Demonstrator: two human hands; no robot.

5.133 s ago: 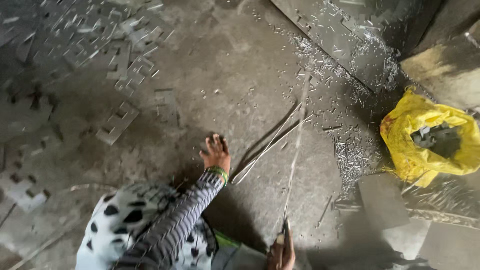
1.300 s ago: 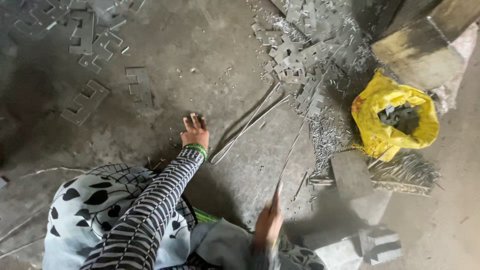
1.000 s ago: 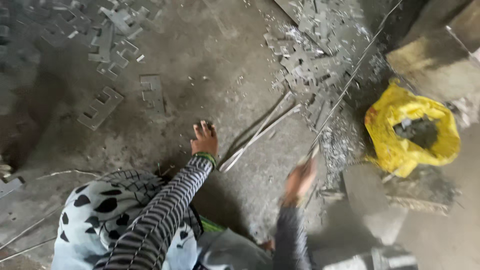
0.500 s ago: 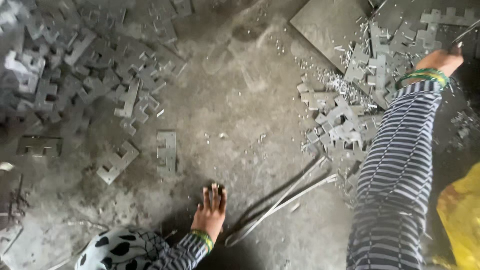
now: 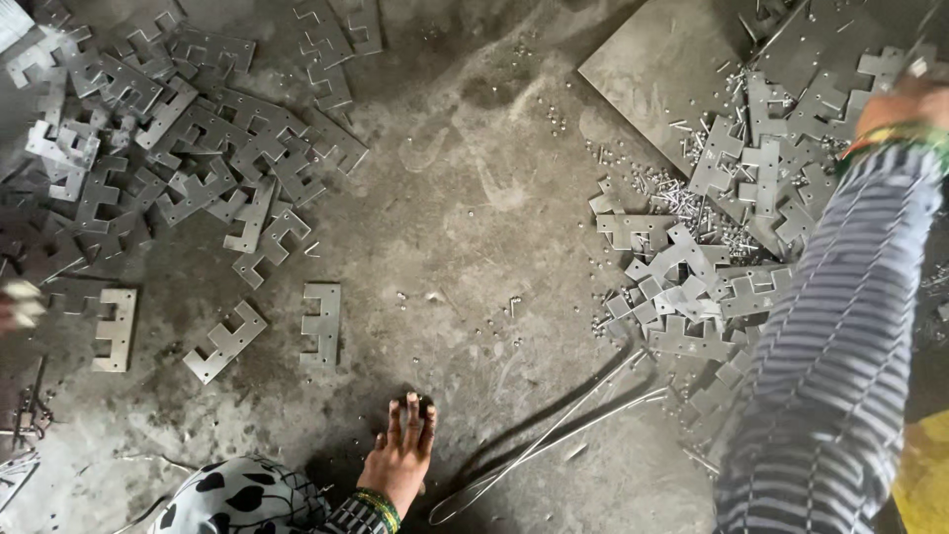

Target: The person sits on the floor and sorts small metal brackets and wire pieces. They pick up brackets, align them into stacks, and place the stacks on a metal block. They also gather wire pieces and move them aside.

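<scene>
My left hand [image 5: 400, 450] lies flat on the grey concrete floor with its fingers stretched forward and nothing in it. A bent length of wire [image 5: 554, 435] lies just to its right. My right arm in a striped sleeve reaches to the upper right. There my right hand [image 5: 905, 94] is blurred above a heap of notched metal plates [image 5: 712, 267]. Whether it holds anything does not show.
A larger scatter of the same notched plates [image 5: 178, 168] covers the upper left, with single plates [image 5: 321, 321] nearer me. A flat metal sheet [image 5: 662, 69] lies at the top right, small pins [image 5: 672, 193] beside it. A yellow bag [image 5: 924, 475] shows at the bottom right edge.
My right arm has swung from near my body out to the upper right over the plate heap. My left hand has stayed on the floor. The view has shifted toward the plates.
</scene>
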